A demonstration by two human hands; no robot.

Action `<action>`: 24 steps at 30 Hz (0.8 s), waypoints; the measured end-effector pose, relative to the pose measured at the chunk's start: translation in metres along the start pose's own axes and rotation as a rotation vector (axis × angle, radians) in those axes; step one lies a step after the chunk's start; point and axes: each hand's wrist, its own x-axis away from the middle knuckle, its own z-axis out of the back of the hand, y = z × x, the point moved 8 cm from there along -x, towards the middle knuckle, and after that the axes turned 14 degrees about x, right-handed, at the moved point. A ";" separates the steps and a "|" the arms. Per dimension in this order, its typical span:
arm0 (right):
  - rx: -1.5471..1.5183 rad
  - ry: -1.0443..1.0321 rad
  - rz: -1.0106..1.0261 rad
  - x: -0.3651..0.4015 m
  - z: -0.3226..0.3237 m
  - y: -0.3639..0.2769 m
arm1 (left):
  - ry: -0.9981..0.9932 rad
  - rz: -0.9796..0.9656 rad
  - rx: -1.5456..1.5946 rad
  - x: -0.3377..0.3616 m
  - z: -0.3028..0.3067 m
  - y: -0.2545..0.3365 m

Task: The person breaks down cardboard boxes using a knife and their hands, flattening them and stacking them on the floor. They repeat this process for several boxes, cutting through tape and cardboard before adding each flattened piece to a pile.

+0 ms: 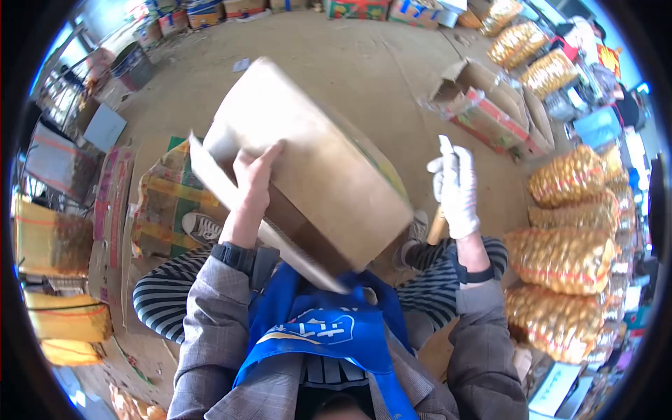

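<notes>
My left hand (255, 171), bare, is closed on the upper edge of a cardboard box (315, 161). The box is tilted in front of my blue apron (318, 336), with its open side and a loose flap (269, 238) toward me. To the right of the box, apart from it, my right hand (456, 189) wears a white glove. Its fingers are partly curled, and a light wooden handle (437, 227) sticks out below the palm; the other end of that tool is hidden by the hand.
Net sacks of round brown produce (563, 259) are stacked along the right. Another open carton (490, 115) stands on the floor ahead to the right. Flattened cardboard (112, 210) and a taped carton (164, 203) lie at the left. Boxes (357, 8) line the far side.
</notes>
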 end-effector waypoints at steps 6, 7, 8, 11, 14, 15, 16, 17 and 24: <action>0.261 -0.043 0.361 -0.010 0.001 -0.086 | -0.739 0.002 -0.270 0.032 -0.054 0.030; 0.366 -0.050 0.432 -0.010 -0.002 -0.099 | -0.902 0.078 -0.361 0.053 -0.061 0.026; 0.492 -0.057 0.551 -0.006 -0.010 -0.122 | -0.917 -0.067 -0.486 0.074 -0.065 0.042; 0.790 -0.424 0.782 0.000 -0.043 -0.089 | -0.983 -0.098 -0.597 0.108 -0.053 0.027; 0.517 -0.813 0.397 0.024 -0.059 -0.056 | -1.019 0.322 -0.429 0.113 -0.025 -0.007; 0.454 -0.769 0.410 0.027 -0.060 -0.055 | -1.020 0.264 -0.466 0.111 -0.020 -0.008; 0.421 -0.710 0.427 0.026 -0.064 -0.052 | -1.020 0.202 -0.506 0.109 -0.018 -0.004; 0.385 -0.649 0.438 0.026 -0.065 -0.051 | -1.030 0.222 -0.470 0.113 -0.020 -0.003; 0.733 -1.032 0.483 0.044 -0.095 -0.018 | -1.137 -0.036 -0.711 0.134 -0.019 -0.015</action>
